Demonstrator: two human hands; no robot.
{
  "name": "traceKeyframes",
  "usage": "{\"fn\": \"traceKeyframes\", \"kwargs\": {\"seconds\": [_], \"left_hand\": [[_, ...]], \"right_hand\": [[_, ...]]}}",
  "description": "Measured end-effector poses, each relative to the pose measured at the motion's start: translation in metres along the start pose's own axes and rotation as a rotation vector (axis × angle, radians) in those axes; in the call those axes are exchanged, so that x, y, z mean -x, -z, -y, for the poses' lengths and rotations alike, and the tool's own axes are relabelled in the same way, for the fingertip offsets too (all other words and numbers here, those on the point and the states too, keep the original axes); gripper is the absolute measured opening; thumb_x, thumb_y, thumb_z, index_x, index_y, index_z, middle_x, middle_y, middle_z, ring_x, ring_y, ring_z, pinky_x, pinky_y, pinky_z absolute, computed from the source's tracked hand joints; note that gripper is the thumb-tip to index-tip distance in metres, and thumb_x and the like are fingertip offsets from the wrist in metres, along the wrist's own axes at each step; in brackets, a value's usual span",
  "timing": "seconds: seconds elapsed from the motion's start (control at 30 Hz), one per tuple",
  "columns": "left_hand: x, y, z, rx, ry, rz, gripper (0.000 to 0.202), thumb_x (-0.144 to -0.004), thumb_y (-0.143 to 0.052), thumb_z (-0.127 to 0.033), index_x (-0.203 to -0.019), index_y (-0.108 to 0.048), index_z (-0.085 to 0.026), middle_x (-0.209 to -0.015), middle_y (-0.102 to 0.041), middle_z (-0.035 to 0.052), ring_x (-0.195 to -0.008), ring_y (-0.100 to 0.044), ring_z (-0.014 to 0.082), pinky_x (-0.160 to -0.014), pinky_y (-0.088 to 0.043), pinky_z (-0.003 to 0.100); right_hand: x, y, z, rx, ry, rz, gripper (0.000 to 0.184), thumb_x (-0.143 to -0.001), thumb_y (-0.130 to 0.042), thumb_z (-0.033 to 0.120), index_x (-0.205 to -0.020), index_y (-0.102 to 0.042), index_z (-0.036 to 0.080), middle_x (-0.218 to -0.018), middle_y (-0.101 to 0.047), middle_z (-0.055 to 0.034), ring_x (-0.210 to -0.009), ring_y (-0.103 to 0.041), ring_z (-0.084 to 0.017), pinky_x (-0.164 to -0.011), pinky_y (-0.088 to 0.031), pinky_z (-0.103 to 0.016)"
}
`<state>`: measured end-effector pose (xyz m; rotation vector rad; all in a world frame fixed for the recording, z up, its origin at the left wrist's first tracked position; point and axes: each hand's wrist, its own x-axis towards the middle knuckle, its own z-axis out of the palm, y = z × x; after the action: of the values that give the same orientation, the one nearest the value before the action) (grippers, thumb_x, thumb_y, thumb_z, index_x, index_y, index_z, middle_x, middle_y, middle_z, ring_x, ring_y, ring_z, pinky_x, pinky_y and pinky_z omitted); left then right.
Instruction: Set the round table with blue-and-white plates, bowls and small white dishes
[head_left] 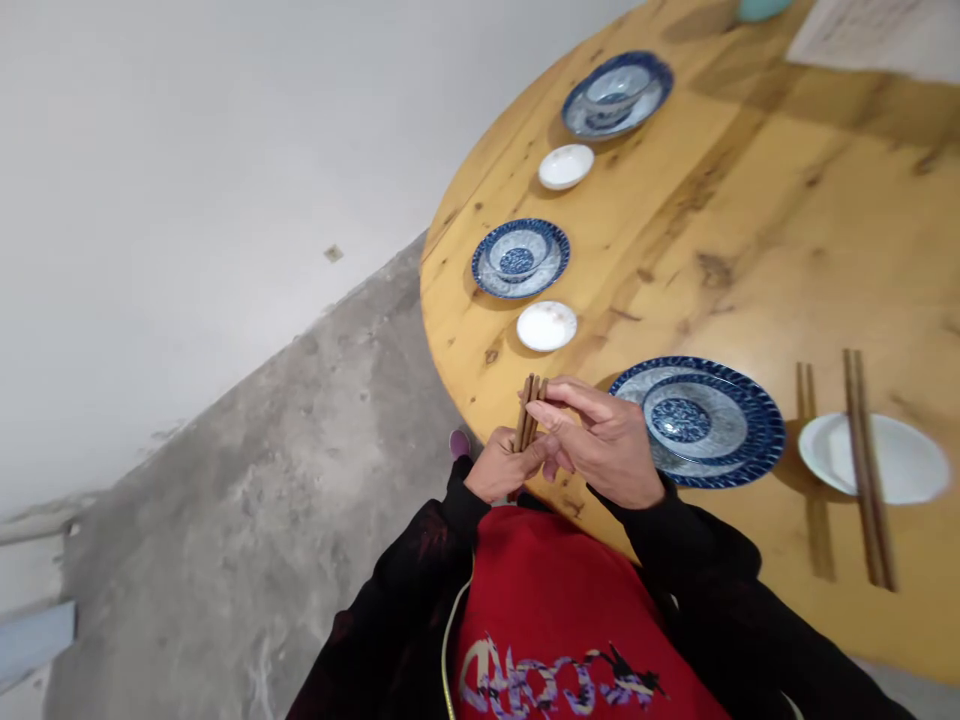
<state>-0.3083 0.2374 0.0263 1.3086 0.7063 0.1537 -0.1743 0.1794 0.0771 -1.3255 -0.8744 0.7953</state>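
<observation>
My left hand [501, 468] is closed round the lower ends of a bundle of brown wooden chopsticks [528, 410], held upright at the edge of the round wooden table [750, 230]. My right hand [604, 440] pinches the same chopsticks near their tops with its fingertips. Just right of my hands sits a blue-patterned plate with a bowl on it [701, 420]. A small white dish [547, 325] lies just beyond the chopstick tips.
More blue plates with bowls [520, 258] [618, 92] and another white dish [565, 166] follow the table rim. A pair of chopsticks [868, 470] rests across a white dish [900, 460] at right. A paper sheet [870, 35] lies far off. Grey concrete floor [300, 480] is left.
</observation>
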Motion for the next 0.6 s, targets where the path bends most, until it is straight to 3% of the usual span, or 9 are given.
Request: {"fn": "traceKeyframes", "kwargs": {"seconds": [0.23, 0.4, 0.6], "left_hand": [[-0.031, 0.041, -0.020, -0.084, -0.058, 0.204, 0.070, -0.082, -0.061, -0.079, -0.064, -0.068, -0.012, -0.055, -0.055, 0.0000, -0.052, -0.042, 0.0070, -0.053, -0.030, 0.024], [-0.049, 0.079, -0.027, -0.106, -0.029, 0.343, 0.071, -0.081, -0.062, -0.079, -0.077, -0.076, -0.010, -0.058, -0.057, 0.0009, -0.055, -0.045, 0.0085, -0.057, -0.035, 0.024], [-0.068, 0.121, -0.039, -0.143, 0.011, 0.450, 0.074, -0.081, -0.060, -0.081, -0.079, -0.078, -0.010, -0.059, -0.057, 0.0014, -0.056, -0.045, 0.0093, -0.058, -0.036, 0.025]], "right_hand": [[-0.021, -0.009, 0.003, 0.005, -0.031, -0.100, 0.016, -0.090, -0.069, 0.036, -0.087, -0.073, 0.020, -0.082, -0.067, -0.0013, -0.051, -0.054, -0.011, -0.043, -0.044, -0.025], [-0.041, -0.029, 0.005, 0.147, 0.064, -0.194, 0.014, -0.089, -0.067, 0.029, -0.078, -0.072, 0.020, -0.079, -0.068, -0.0022, -0.070, -0.063, -0.016, -0.063, -0.051, -0.027], [-0.065, -0.056, 0.000, 0.218, 0.105, -0.261, 0.012, -0.088, -0.068, 0.027, -0.078, -0.072, 0.021, -0.080, -0.070, -0.0023, -0.075, -0.063, -0.018, -0.072, -0.050, -0.031]]}}
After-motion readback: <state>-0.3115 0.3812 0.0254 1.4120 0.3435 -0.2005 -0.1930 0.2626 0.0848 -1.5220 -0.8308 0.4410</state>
